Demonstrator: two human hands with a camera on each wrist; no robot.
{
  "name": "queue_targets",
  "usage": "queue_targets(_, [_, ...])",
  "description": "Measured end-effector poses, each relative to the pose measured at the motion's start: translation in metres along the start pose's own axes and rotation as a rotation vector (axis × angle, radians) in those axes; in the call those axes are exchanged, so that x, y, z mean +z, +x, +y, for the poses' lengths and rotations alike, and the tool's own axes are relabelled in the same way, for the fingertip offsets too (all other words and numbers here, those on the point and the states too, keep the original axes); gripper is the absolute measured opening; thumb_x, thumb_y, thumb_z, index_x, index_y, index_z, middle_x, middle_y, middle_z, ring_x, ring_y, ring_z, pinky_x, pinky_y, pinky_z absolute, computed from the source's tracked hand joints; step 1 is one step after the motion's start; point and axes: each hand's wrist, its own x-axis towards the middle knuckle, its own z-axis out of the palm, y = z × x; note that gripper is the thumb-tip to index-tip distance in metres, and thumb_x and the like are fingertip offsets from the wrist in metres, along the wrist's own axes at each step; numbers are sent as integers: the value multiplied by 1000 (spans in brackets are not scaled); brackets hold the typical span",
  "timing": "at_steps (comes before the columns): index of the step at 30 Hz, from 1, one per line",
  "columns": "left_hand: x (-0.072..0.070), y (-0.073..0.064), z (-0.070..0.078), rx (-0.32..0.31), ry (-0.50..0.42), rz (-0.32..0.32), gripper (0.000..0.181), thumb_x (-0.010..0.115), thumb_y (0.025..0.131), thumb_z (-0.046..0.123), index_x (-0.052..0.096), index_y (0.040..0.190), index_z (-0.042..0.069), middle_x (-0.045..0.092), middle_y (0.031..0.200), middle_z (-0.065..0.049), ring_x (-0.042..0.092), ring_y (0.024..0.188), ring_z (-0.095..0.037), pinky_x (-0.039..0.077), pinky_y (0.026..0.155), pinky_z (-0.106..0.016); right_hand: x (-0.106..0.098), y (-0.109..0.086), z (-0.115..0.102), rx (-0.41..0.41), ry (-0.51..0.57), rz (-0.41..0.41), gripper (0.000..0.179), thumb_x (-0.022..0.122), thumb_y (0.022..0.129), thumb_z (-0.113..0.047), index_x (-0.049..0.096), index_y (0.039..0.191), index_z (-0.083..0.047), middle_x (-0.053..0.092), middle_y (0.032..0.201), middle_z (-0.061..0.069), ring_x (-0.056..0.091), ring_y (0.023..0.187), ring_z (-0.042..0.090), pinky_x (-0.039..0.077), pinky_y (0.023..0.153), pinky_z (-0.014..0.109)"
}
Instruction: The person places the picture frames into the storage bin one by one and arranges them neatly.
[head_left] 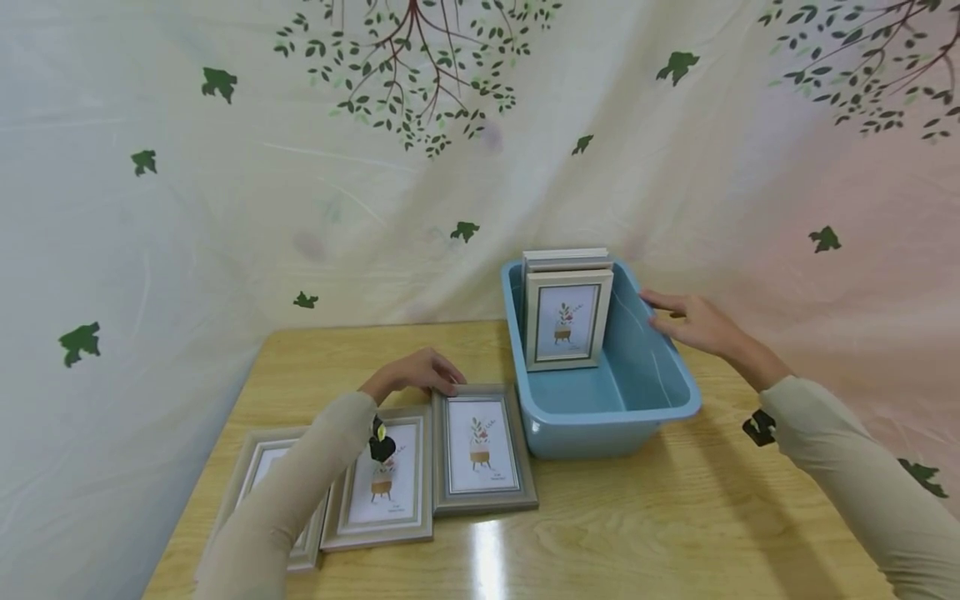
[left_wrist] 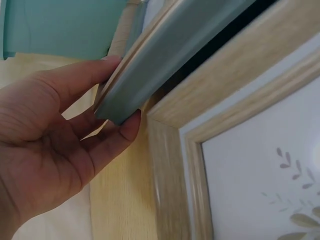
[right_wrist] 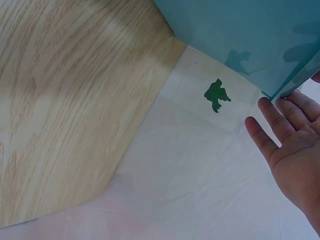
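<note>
Left hand (head_left: 417, 374) gripping top edge of grey wooden picture frame (head_left: 482, 447) flat on table beside blue plastic tub (head_left: 678, 383); right hand (head_left: 693, 322), fingers straight, apparently touching tub's rim.

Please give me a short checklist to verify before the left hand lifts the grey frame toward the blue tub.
1. Left hand grips the top edge of the grey frame: ok, fingers curl under it in the left wrist view.
2. Right hand steadies the tub: ok, straight fingers at its right rim.
3. Room in the tub: ok, bare floor in front of the standing frames.
4. Grey frame free of the wooden frame: cannot tell, edges very close.
5. Table path to the tub: ok.
</note>
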Motion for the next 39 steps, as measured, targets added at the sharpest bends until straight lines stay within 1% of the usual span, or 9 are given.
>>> queue_targets(3, [-2,-1,-1,-36,-21,-32,32,74,93,17,73,123,7,75,109,-8,67,85,-12,60,73,-28,1,0,0,6,-1,-4,59,56,105,-27,36,157,-6,40,156,26,46,137,52,43,105,70])
queue_targets(7, [-5,-2,1,-52,-42,-81,34,73,93,18,71,126,9,72,120,-10,69,95,-16,62,80,-34,1,0,0,5,-2,1,59,56,105,-27,37,157,-6,41,156,26,47,137,52,43,105,70])
queue_targets(11, [-7,-4,4,-55,-46,-113,35,72,94,18,71,128,12,69,128,-11,69,101,-20,62,83,-37,2,0,1,-6,-1,-5,59,55,106,-27,35,157,-4,40,156,27,45,138,52,42,105,70])
queue_targets(16, [-10,-5,7,-44,-55,-140,35,71,95,15,70,129,12,70,125,-11,69,100,-20,62,82,-37,2,-1,1,-8,-3,-8,60,56,105,-27,35,156,-4,39,156,28,45,138,52,43,105,70])
queue_targets(20, [-14,-5,10,-34,-52,-156,36,72,93,12,70,129,12,71,123,-11,70,99,-19,62,81,-37,2,-1,1,2,-1,-5,60,57,105,-27,36,156,-4,40,156,27,45,138,52,43,105,70])
queue_targets(27, [-21,-5,16,-25,-59,-198,39,73,92,12,69,130,12,71,121,-11,70,96,-20,63,80,-38,-1,1,-2,6,-7,-9,59,56,105,-26,36,156,-5,41,156,27,46,137,52,43,105,69])
queue_targets(30, [-24,-7,21,-13,-67,-218,39,72,92,11,68,131,10,71,121,-12,70,95,-20,63,79,-39,-2,0,-3,9,-5,-11,59,57,105,-26,36,156,-6,41,156,26,47,137,52,44,104,69])
queue_targets(34, [-30,-11,32,0,-74,-236,40,70,93,8,66,132,8,70,124,-16,70,95,-21,63,79,-40,-2,0,-4,9,-4,-15,59,57,105,-25,36,156,-6,41,156,26,47,137,51,43,105,69])
queue_targets(39, [-38,-16,43,8,-70,-232,41,69,93,6,64,134,5,68,125,-18,69,95,-20,63,77,-39,-2,-1,-5,9,-5,-19,59,58,105,-25,36,156,-6,41,155,26,47,137,51,44,104,69])
